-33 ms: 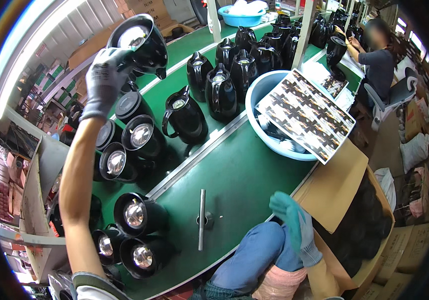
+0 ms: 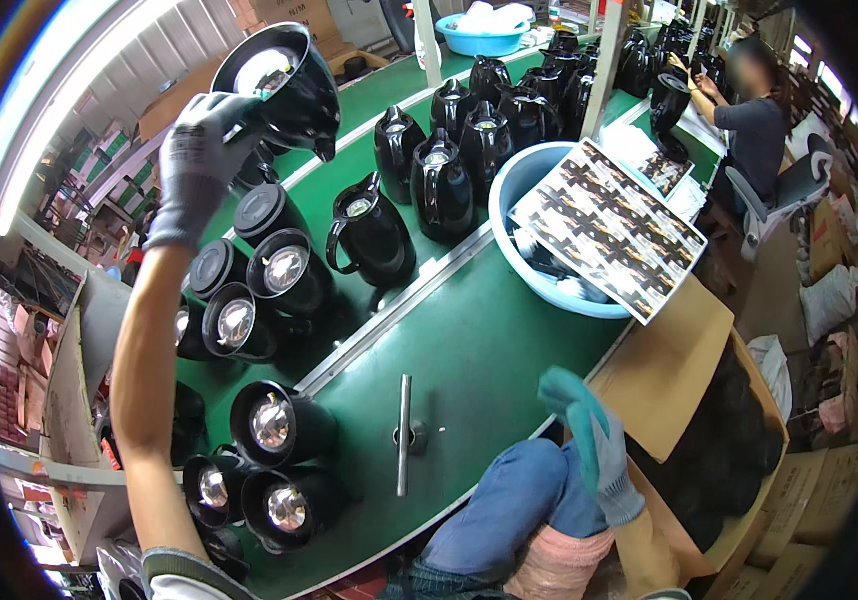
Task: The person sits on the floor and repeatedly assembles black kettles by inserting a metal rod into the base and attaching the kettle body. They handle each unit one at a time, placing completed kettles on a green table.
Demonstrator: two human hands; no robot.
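Left hand (image 2: 205, 145): swung a touch farther left at the wrist since the earlier frame, while the black pot (image 2: 311, 95) has barely shifted.
Grip: gray glove closed on the black pot near its wide rim; I cannot tell whether my fingers have the wall or a handle.
Height: I hold it above the green surface (image 2: 509, 350), likely to clear the crowd beneath, its wide end up and lipped end hanging, baring the silvery inside.
Right hand (image 2: 597, 440): gloved, teal-palmed, loosely spread beside my bent knee and holding nothing I can see, perhaps kept out of the way.
Open-ended pots (image 2: 271, 425): grouped at my left, silvery domes showing, seemingly turned so their insides face me.
Capped pots (image 2: 261, 208): two, among them, gray discs up.
Metal rod (image 2: 404, 435): set crosswise over a small round base, purpose unclear.
Handled pots (image 2: 374, 240): standing beyond the metal strip (image 2: 364, 336), most packed close, probably to save room.
Blue basin (image 2: 511, 185): near the edge, a printed sheet (image 2: 614, 235) laid across it, as if the rim were a handy shelf.
Co-worker (image 2: 752, 125): seated farther right, arms raised toward the line.
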